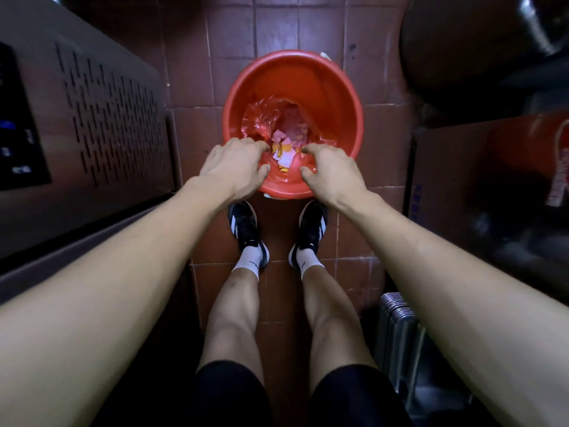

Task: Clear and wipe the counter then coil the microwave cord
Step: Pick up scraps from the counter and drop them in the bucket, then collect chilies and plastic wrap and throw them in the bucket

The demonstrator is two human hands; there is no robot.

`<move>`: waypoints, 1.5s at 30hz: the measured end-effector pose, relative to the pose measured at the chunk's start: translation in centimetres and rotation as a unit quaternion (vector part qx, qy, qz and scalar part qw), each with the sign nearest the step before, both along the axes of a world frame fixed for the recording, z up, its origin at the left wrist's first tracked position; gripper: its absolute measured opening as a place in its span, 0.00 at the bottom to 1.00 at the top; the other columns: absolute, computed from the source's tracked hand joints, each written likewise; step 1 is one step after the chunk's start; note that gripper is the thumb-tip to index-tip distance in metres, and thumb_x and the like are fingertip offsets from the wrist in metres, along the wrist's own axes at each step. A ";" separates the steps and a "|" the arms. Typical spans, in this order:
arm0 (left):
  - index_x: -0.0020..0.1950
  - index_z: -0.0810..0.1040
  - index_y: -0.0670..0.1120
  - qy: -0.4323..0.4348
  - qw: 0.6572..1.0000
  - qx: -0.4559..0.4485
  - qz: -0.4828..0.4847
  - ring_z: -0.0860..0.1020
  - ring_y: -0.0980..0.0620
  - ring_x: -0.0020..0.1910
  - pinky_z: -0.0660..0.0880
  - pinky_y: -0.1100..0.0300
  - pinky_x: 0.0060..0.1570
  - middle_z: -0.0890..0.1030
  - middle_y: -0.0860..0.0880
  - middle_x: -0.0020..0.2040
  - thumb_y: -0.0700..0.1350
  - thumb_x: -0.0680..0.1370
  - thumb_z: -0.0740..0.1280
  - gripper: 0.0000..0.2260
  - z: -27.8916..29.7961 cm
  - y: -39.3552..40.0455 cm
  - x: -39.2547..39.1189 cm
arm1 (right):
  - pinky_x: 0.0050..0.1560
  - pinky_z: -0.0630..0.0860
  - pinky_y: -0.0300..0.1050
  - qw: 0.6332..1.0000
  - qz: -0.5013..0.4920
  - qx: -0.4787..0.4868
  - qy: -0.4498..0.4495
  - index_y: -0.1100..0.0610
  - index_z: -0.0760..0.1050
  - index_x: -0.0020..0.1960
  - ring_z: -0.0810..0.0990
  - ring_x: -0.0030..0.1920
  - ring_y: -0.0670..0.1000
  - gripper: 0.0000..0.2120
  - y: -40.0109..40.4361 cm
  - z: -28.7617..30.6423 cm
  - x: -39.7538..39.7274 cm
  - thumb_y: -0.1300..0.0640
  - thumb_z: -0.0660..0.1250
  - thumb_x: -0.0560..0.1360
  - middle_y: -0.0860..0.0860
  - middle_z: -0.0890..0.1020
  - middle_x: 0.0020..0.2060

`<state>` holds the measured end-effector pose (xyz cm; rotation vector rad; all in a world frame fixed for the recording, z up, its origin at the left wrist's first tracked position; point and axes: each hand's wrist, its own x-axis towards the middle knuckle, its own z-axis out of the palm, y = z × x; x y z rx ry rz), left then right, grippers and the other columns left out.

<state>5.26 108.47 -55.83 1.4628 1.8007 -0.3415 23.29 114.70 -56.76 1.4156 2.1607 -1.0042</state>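
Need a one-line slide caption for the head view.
Both hands, left hand and right hand, grip the red plastic liner at the near rim of a red bucket holding scraps, on tiled floor.

No readable text. Cardboard box at 3 o'clock: red-white print and blue marks, blurred. Appliance panel at 9 o'clock: small lit symbols, illegible. Socks: small dark logo marks, unreadable.
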 end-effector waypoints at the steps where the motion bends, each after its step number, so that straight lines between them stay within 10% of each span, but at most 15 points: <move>1: 0.73 0.69 0.49 0.007 1.000 0.003 0.002 0.72 0.41 0.67 0.71 0.42 0.64 0.75 0.44 0.68 0.53 0.81 0.61 0.21 1.6 -0.1 0.1 | 0.64 0.73 0.56 1.000 0.024 0.010 0.005 0.50 0.72 0.71 0.75 0.67 0.59 0.21 0.2 1.6 0.0 0.54 0.63 0.78 0.52 0.78 0.67; 21: 0.74 0.68 0.49 0.125 0.958 0.123 0.225 0.70 0.42 0.68 0.69 0.44 0.64 0.73 0.46 0.70 0.55 0.82 0.60 0.22 32.8 -7.2 -0.8 | 0.64 0.73 0.56 0.952 0.214 0.132 0.174 0.54 0.74 0.70 0.76 0.67 0.57 0.23 0.0 33.0 -5.7 0.55 0.67 0.75 0.53 0.78 0.67; 45: 0.73 0.69 0.48 0.203 0.828 0.201 0.483 0.68 0.42 0.70 0.68 0.44 0.64 0.73 0.46 0.71 0.52 0.81 0.61 0.21 41.9 -41.0 0.3 | 0.65 0.71 0.57 0.825 0.489 0.173 0.223 0.54 0.73 0.71 0.74 0.67 0.59 0.22 -26.3 44.7 -13.5 0.54 0.65 0.77 0.52 0.76 0.69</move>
